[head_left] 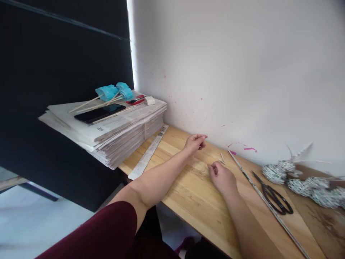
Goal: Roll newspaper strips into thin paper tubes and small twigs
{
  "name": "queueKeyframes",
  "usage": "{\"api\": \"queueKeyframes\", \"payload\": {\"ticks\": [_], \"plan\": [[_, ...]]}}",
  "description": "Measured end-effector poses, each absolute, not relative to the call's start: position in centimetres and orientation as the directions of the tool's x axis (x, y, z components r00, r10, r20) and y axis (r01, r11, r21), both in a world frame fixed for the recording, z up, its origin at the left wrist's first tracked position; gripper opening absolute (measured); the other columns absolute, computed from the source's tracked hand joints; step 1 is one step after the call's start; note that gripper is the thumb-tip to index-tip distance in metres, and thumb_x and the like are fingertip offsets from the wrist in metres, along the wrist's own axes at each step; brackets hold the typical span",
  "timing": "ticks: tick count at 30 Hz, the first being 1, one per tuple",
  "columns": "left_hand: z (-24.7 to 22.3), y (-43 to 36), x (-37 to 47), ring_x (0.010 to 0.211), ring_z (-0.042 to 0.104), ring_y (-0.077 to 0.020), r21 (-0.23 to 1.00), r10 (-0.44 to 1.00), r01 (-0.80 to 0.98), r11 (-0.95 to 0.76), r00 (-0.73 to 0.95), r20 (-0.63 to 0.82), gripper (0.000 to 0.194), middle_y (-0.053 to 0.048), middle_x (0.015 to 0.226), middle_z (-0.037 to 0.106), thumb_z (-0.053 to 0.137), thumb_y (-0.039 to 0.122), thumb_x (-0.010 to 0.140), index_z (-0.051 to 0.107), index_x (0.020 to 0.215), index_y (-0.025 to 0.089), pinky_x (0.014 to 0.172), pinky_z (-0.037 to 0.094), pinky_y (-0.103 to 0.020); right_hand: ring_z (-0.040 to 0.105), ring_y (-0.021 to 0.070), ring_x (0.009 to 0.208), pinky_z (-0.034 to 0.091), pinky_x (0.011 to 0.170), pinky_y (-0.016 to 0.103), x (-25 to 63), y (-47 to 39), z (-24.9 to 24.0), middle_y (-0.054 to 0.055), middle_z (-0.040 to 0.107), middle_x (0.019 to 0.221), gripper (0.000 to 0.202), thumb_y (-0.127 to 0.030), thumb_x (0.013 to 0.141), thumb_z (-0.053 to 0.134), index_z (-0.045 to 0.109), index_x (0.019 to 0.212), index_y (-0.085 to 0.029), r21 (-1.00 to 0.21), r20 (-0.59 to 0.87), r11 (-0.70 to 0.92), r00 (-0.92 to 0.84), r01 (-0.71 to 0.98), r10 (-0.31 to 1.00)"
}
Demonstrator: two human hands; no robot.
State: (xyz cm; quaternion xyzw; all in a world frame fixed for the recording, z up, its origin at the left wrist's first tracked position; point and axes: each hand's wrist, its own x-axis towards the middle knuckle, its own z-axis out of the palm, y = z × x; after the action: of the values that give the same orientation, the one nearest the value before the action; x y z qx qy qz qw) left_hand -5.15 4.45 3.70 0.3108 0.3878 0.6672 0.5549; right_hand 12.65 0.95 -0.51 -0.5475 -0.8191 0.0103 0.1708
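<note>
Head view: curled hands (195,142) (222,177) apart, any grip unclear, over a wooden table (188,192) by a white wall (229,72).

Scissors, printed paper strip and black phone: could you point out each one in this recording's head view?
Scissors (264,186): head view, near the pivot.
Printed paper strip (150,153): head view, middle of its length.
Black phone (100,113): head view, middle of its upper face.

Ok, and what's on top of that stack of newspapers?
On the newspaper stack lie a black phone, two blue pieces, thin sticks, a red-and-black tool and a small white block. Whatever is printed beneath the phone is covered.
</note>
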Motion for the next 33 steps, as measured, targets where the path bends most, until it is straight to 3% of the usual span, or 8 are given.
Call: {"api": "queueKeyframes", "payload": {"ticks": [4,9,13,16,20,22,27,33], "plan": [[6.7,2.4,-4.5,0.052,0.051,-0.0052,0.862,0.975,-0.457,-0.218,-0.144,0.17,0.027,0.003,0.061,0.057,0.064,0.037,0.079,0.065,0.096,0.016,0.052,0.036,-0.018,0.056,0.0169,0.062,0.026,0.053,0.026,12.6,1.2,-0.2,0.002,0.064,0.069,0.025,-0.042,0.091,0.042,0.055,0.081,-0.023,-0.221,0.197,0.376,-0.337,0.9,0.921],[9.5,-3.2,-5.3,0.062,0.056,-0.0077,0.908,0.927,-0.298,-0.296,0.141,0.349,0.034,-0.001,0.07,0.062,0.065,0.043,0.079,0.065,0.098,0.015,0.059,0.042,-0.021,0.058,0.0174,0.066,0.03,0.055,0.026,12.8,1.2,-0.2,0.003,0.068,0.076,0.023,-0.041,0.089,0.047,0.057,0.082,-0.022,-0.273,0.204,0.431,-0.386,0.86,0.9],[8.9,-9.0,-10.4,0.075,0.063,-0.0139,0.94,0.925,0.117,-0.32,0.251,0.284,0.033,-0.007,0.082,0.069,0.065,0.044,0.078,0.067,0.095,0.015,0.072,0.049,-0.028,0.059,0.0181,0.066,0.033,0.057,0.027,13.7,1.1,-0.4,0.003,0.068,0.072,0.021,-0.039,0.086,0.049,0.061,0.087,-0.022,-0.337,0.199,0.466,-0.422,0.818,0.884],[6.9,-13.2,-15.8,0.095,0.064,-0.0208,0.762,0.955,0.577,-0.295,0.203,0.216,0.039,-0.008,0.103,0.07,0.068,0.045,0.075,0.068,0.105,0.02,0.085,0.048,-0.034,0.059,0.0175,0.064,0.036,0.058,0.027,14.2,1.0,-0.4,0.002,0.068,0.07,0.022,-0.04,0.085,0.051,0.064,0.085,-0.022,-0.425,0.245,0.487,-0.421,0.763,0.873],[3.5,-18.0,-21.5,0.131,0.039,-0.0348,0.429,0.986,0.898,-0.097,0.028,0.166,0.086,-0.011,0.142,0.047,0.082,0.043,0.054,0.052,0.133,0.027,0.106,0.032,-0.049,0.059,0.0168,0.062,0.037,0.058,0.027,14.5,1.0,-0.6,0.002,0.068,0.07,0.024,-0.042,0.083,0.053,0.066,0.082,-0.022,-0.48,0.278,0.491,-0.405,0.727,0.871],[2.0,-19.4,-23.3,0.133,0.039,-0.0324,0.388,0.989,0.918,-0.076,0.022,0.143,0.082,-0.01,0.145,0.044,0.079,0.037,0.06,0.049,0.136,0.028,0.108,0.032,-0.047,0.058,0.0166,0.061,0.037,0.058,0.027,14.4,1.0,-0.6,0.002,0.068,0.069,0.024,-0.042,0.082,0.053,0.066,0.081,-0.023,-0.482,0.273,0.486,-0.402,0.729,0.874],[0.3,-19.7,-25.5,0.12,0.054,-0.0236,0.503,0.976,0.854,-0.131,0.022,0.215,0.04,-0.004,0.128,0.061,0.064,0.031,0.076,0.067,0.115,0.027,0.105,0.039,-0.039,0.059,0.0168,0.061,0.037,0.058,0.028,14.4,1.0,-0.6,0.002,0.068,0.069,0.024,-0.043,0.082,0.053,0.066,0.081,-0.022,-0.487,0.268,0.479,-0.397,0.73,0.878],[0.7,-18.6,-22.8,0.097,0.065,-0.0199,0.647,0.968,0.749,-0.145,-0.029,0.251,0.022,-0.002,0.1,0.073,0.061,0.04,0.081,0.076,0.089,0.026,0.091,0.048,-0.032,0.058,0.0172,0.061,0.038,0.058,0.028,14.5,1.0,-0.7,0.002,0.068,0.069,0.023,-0.041,0.083,0.053,0.066,0.08,-0.022,-0.495,0.292,0.497,-0.402,0.713,0.868]]}}
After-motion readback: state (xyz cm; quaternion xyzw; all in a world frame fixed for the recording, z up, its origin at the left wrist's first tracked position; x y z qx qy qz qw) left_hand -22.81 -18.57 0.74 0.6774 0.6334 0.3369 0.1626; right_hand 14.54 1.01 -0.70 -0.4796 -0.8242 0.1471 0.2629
